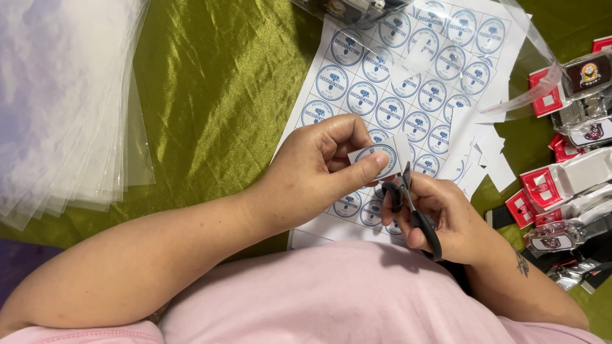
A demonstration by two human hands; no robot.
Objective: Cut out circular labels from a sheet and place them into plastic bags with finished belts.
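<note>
Right now, L to R:
Bag stack: clear plastic sleeves [70,108] lying far L on green satin cloth [217,83], well apart.
L hand: left hand [319,169] pinching cut round-label piece [381,155] btwn thumb & fingers.
R hand: right hand [446,220] gripping black-handled scissors [414,210], blades just under piece.
Risk: blades nearing thumb, prob nicking it or clipping the blue circle.
Sheet: sticker sheet [408,95] lying beneath.
</note>
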